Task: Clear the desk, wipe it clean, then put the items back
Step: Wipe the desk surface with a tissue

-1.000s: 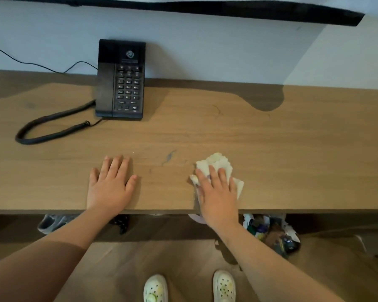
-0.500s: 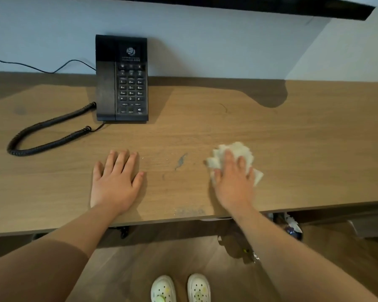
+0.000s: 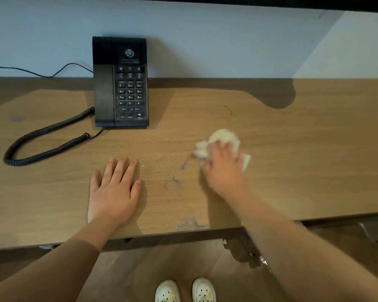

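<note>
Fingers (image 3: pixel 219 149) of right hand (image 3: pixel 223 171) blurred over tissue (image 3: pixel 225 135)

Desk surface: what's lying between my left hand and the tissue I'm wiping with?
In the head view, no object: only bare desk with bluish smears and a few pale crumbs between the left hand and the tissue.

The left hand (image 3: pixel 114 192) lies flat on the wooden worktop (image 3: pixel 303 160) near its front edge. The right hand (image 3: pixel 224 171), blurred, presses a crumpled white tissue (image 3: pixel 225 136) onto the wood just right of a greyish smear (image 3: pixel 183 164). A black telephone (image 3: pixel 120 81) stands at the back by the wall, its coiled cord (image 3: pixel 46 140) looping left.
</note>
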Demonstrator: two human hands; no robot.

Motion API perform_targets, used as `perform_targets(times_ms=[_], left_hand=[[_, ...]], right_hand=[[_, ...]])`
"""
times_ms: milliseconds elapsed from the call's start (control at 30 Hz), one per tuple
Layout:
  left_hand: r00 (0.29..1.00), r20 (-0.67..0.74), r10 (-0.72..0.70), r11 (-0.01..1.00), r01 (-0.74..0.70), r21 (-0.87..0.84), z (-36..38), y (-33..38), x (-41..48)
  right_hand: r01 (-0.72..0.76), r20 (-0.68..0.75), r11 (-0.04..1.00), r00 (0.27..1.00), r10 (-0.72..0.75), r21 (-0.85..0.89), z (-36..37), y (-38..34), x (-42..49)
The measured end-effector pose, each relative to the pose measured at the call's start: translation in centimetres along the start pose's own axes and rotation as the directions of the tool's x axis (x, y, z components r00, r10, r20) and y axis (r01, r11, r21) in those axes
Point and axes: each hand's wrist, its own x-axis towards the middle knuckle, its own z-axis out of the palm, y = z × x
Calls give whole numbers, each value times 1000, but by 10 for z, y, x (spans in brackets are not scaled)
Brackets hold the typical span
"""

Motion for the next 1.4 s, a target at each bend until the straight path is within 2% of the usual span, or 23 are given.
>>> perform_targets(times_ms=[67, 133, 200, 267, 367, 400, 467, 567, 667, 700, 767, 800, 833, 867, 900, 967, 1067, 1133, 1200, 1267, 1333, 1367, 1400], left_hand=[[1000, 12, -4, 1000, 4, -3, -1, 0, 0], [1000, 30, 3, 1000, -2, -26, -4, -1, 1], [1000, 20, 3, 999, -2, -50, -9, -4, 11], [998, -18, -53, 998, 53, -45, -15, -7, 26], [987, -27, -159, 984, 156, -85, -16, -3, 44], [984, -19, -175, 981, 172, -85, -14, -1, 47], [984, -19, -175, 982, 173, -79, -11, 0, 49], [987, -44, -153, 984, 148, -96, -11, -1, 47], [987, -44, -157, 984, 152, -94, -12, -2, 48], [986, -37, -163, 983, 159, -92, -11, -2, 48], [983, -31, -179, 980, 175, -90, -11, -1, 48], [982, -33, -186, 979, 183, -86, -12, 0, 49], [981, -33, -189, 979, 186, -83, -12, 0, 49], [981, -29, -190, 979, 187, -82, -12, 0, 49], [982, -25, -188, 979, 185, -82, -12, 0, 49], [982, -32, -187, 980, 184, -81, -11, 0, 50], [979, -47, -196, 979, 192, -72, -9, -1, 50], [980, -48, -195, 979, 191, -70, -10, 0, 50], [980, -46, -192, 979, 188, -72, -10, 0, 50], [981, -45, -191, 979, 187, -77, -9, 0, 50], [981, -44, -191, 979, 187, -78, -9, 0, 49], [980, -44, -194, 978, 191, -81, -10, 0, 49], [980, -42, -196, 978, 192, -84, -10, 0, 49]], right_hand=[[300, 67, 953, 951, -302, 28, 8, -33, -33], [401, 31, 910, 913, -406, 107, 6, -27, -42], [297, -174, 936, 948, -265, 187, -4, 4, -18], [56, -366, 971, 930, 34, 232, -14, 48, 20], [-391, -249, 902, 869, 427, 184, -23, 88, 68], [-463, -195, 874, 853, 484, 145, -26, 91, 81], [-465, -140, 880, 869, 475, 98, -28, 86, 109], [-256, -130, 966, 957, 258, 34, -29, 60, 141], [90, -60, 992, 994, -96, -92, -20, 14, 123], [259, -17, 958, 965, -263, -119, -11, -4, 101], [602, 87, 798, 797, -597, -42, 5, -34, 45], [689, 133, 725, 716, -685, 25, 9, -40, 26], [711, 122, 700, 690, -713, 73, 9, -39, 22], [673, 54, 731, 731, -680, 113, 5, -33, 31], [564, -43, 815, 825, -564, 136, 0, -21, 51], [231, -242, 964, 950, -195, 130, -14, 22, 106], [-278, -214, 960, 937, 278, 30, -41, 82, 163], [-357, -164, 934, 922, 352, -6, -38, 75, 175], [-174, -148, 984, 975, 168, -25, -22, 34, 167], [203, -105, 979, 973, -205, -27, -2, -14, 136], [578, 44, 815, 814, -579, 39, 6, -45, 89], [680, 68, 731, 728, -682, 51, 4, -45, 77], [699, -10, 714, 715, -699, 40, 0, -32, 81]])
